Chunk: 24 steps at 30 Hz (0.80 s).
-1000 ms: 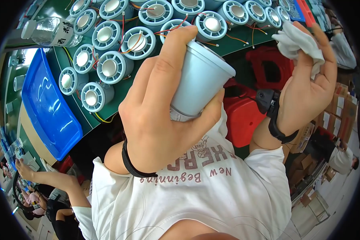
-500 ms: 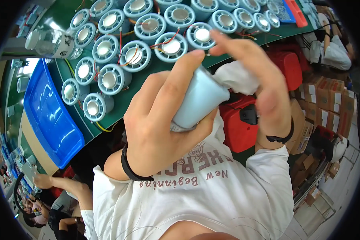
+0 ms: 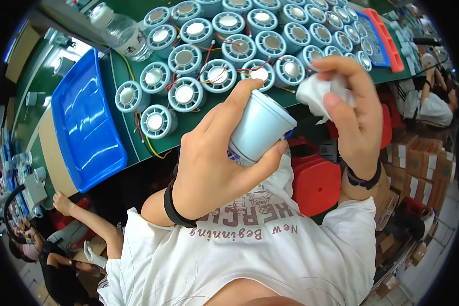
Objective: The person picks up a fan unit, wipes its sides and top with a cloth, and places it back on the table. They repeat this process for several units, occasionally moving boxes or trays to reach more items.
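Note:
My left hand [image 3: 214, 148] is wrapped round a light blue, cup-shaped plastic housing [image 3: 262, 125], held tilted above my lap with its wider rim toward the upper right. Fingers and palm hide part of its lower end. To the right, apart from the housing, my right hand [image 3: 359, 109] pinches a crumpled white cloth or tissue [image 3: 321, 97] between thumb and fingers. Beyond both hands, many similar light blue round units [image 3: 218, 75] with silver discs and thin coloured wires stand in rows on the green table [image 3: 122, 120].
An empty blue tray [image 3: 89, 122] lies at the left, near a clear plastic bottle [image 3: 121, 33]. A blue tray with a red edge [image 3: 382, 41] sits far right. Red stools [image 3: 316, 183] and stacked cartons [image 3: 418, 158] are at the right. Another person's arm [image 3: 94, 219] reaches in from the left.
My right hand has drawn away from the housing with the white cloth, and its fingers have closed more round it. The housing stays in my left hand. The whole view has shifted somewhat.

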### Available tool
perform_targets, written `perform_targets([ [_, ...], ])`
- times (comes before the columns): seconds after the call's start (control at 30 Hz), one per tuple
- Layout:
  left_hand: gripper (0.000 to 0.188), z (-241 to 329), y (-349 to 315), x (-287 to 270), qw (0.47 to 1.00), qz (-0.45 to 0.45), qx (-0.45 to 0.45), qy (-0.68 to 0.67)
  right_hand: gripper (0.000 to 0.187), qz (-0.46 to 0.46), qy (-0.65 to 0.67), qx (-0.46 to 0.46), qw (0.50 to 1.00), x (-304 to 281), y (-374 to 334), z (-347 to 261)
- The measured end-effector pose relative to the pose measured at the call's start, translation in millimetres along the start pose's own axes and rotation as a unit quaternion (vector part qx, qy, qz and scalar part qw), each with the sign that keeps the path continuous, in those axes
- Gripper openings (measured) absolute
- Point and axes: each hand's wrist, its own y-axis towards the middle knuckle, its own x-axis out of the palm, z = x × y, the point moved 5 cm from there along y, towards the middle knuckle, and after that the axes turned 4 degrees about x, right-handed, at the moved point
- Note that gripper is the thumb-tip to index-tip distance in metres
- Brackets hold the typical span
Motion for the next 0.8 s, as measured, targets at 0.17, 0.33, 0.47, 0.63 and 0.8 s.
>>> perform_targets([
  [0.17, 0.066, -2, -7, -7, 1.0, 0.01, 0.003, 0.029, 0.038, -0.066, -0.138, -0.301, 0.941, 21, -9, -31],
  [0.33, 0.065, -2, -14, -14, 0.998, 0.011, 0.018, 0.062, 0.043, -0.09, -0.296, -0.374, 0.874, 50, -33, -51],
  [0.47, 0.065, 0, -18, -24, 0.996, 0.059, 0.015, 0.061, 0.038, -0.065, -0.363, -0.352, 0.86, 35, -22, -44],
  [0.63, 0.067, 0, -23, -35, 0.993, 0.104, 0.032, 0.035, 0.027, -0.073, -0.302, -0.135, 0.941, 21, 13, -36],
  [0.8, 0.071, 4, -32, -46, 0.984, 0.105, 0.097, 0.107, 0.046, -0.274, -0.142, -0.071, 0.949, 74, 35, -39],
])
